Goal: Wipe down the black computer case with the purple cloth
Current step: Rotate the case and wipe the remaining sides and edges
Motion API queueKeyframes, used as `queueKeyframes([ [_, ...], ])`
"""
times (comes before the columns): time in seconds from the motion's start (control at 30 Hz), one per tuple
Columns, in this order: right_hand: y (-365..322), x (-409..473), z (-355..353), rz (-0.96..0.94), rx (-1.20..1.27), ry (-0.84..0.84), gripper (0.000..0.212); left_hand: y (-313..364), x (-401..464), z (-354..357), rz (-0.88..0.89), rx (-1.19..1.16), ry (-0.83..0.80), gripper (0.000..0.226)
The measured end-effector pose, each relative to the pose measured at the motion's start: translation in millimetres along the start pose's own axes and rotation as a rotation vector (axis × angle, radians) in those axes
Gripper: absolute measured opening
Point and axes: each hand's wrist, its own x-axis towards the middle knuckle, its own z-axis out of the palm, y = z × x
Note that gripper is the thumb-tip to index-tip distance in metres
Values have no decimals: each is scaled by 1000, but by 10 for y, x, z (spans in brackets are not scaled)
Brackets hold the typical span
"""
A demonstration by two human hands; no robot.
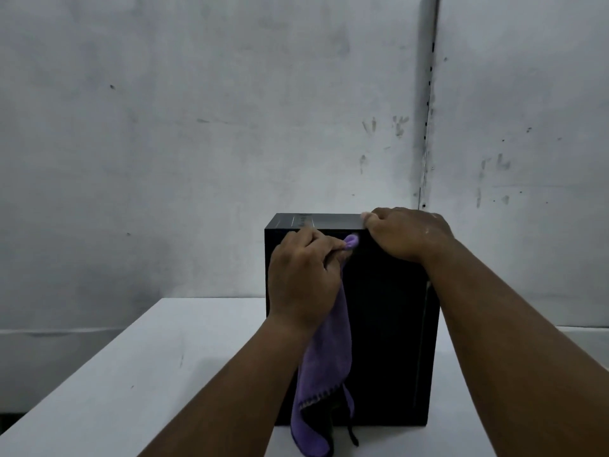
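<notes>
The black computer case [389, 324] stands upright on a white table [131, 374], its tall dark side facing me. My left hand [303, 278] grips the purple cloth [324, 367] near the case's upper left part, against the facing side. The cloth hangs down from my fist to the table, and a small purple tuft sticks out above my fingers. My right hand [408, 234] is curled over the case's top right edge, holding it.
A stained grey wall [230, 110] rises close behind the table. A dark vertical seam [428, 110] runs down the wall at the right. The table's left edge drops off toward the lower left.
</notes>
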Motion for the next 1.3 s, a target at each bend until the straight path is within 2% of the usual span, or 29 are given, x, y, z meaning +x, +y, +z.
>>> queueKeyframes([
  [0.13, 2, 12, 5, 3, -5, 3, 55, -2, 15, -21, 6, 30, 23, 26],
  [0.27, 3, 12, 9, 4, -4, -3, 56, -17, 98, -13, -64, 33, 57, 10],
  [0.4, -1, 19, 10, 4, -12, -6, 55, 66, 4, 58, -16, -31, 5, 15],
  [0.57, -3, -9, -11, 9, 6, -13, 54, 72, -23, 86, 67, 34, -1, 16],
  [0.7, -4, -33, -13, -1, 19, -4, 54, 42, 56, 70, -32, 19, 81, 16],
  [0.87, 9, -31, 14, -16, 22, 36, 53, 107, 6, 111, -59, 12, 18, 16],
  [0.97, 50, -67, 74, -71, 55, 103, 51, 144, 12, 97, -96, -17, 7, 14],
  [1.1, 32, -231, 266, -184, 213, 337, 42, 200, 40, 68, -156, -42, 5, 9],
  [1.3, -128, -590, 500, -336, 606, 474, 59, 236, 78, 16, -283, -153, -51, 10],
])
